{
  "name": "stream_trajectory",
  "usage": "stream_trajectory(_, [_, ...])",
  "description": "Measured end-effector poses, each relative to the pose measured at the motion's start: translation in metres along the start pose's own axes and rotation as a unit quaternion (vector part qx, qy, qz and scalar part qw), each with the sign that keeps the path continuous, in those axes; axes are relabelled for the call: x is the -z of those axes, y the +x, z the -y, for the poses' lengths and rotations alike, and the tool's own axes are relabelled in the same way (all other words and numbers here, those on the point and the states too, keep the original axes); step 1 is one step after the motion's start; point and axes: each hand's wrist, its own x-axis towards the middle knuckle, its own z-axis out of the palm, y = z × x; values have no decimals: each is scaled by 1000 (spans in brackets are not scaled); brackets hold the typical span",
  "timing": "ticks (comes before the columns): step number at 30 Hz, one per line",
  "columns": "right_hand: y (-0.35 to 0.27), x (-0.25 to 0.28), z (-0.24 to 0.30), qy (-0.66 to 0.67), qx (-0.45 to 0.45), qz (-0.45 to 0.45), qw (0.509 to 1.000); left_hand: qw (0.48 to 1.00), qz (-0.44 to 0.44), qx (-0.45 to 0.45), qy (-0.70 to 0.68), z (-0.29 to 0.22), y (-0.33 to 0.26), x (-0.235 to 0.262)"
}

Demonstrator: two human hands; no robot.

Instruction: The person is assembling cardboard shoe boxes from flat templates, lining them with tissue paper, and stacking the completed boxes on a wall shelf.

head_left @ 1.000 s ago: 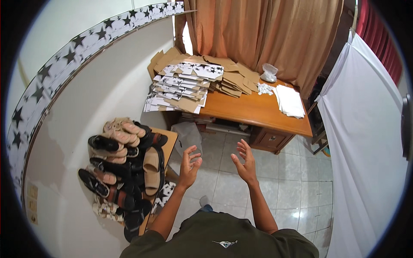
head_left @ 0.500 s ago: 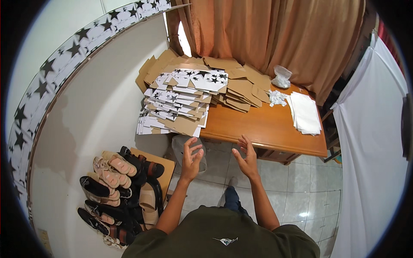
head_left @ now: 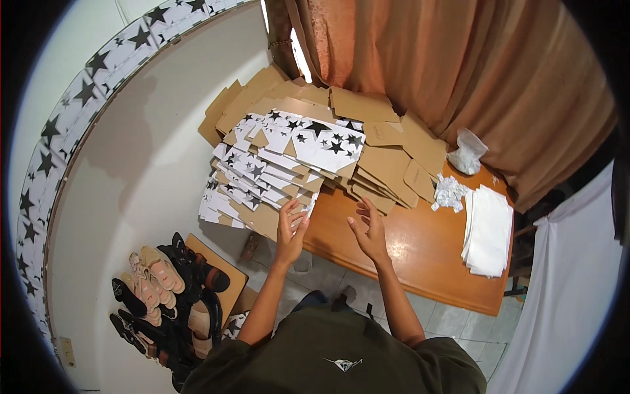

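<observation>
Both of my hands are raised, palms facing each other, and neither holds anything. My left hand [head_left: 291, 231], fingers apart, is at the near edge of a heap of flat, unfolded cardboard boxes printed with black stars [head_left: 328, 148]; whether it touches them I cannot tell. My right hand [head_left: 369, 228] is open over the near part of the brown wooden table [head_left: 420, 253]. Plain brown flattened cardboard [head_left: 384, 157] lies behind and to the right of the star-printed pieces.
At the table's right lie a stack of white sheets [head_left: 487, 230], a pile of small white packets [head_left: 450, 193] and a clear plastic bag [head_left: 467, 152]. Many shoes [head_left: 164, 282] sit on a cardboard box [head_left: 226, 266] at lower left. A brown curtain [head_left: 459, 65] hangs behind the table.
The table and cardboard heap appear closer and turned in view as I have stepped toward them. My hands stay open, now over the heap's edge and the table.
</observation>
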Motion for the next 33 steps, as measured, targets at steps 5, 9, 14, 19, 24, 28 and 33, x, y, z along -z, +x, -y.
stream_trajectory(5, [63,-1,-39,-13,-13,16,1000,1000,1,23,15,24,60,-19])
stream_trajectory(9, [112,-6,-55,-31,-42,25,998,998,12,55,24,50,111,-23])
stream_trajectory(14, [160,-19,-90,-86,-29,27,996,995,35,51,83,87,178,-26])
stream_trajectory(19, [192,-36,-126,-243,-22,2,970,985,75,30,154,116,225,-23])
stream_trajectory(24, [200,-51,-143,-188,-115,-3,975,967,124,-42,219,131,240,-11])
stream_trajectory(28, [210,-53,-138,-101,-107,-93,985,927,166,-36,334,105,245,-10])
stream_trajectory(33, [235,-44,-87,141,-192,-102,966,880,192,-37,433,66,253,-4])
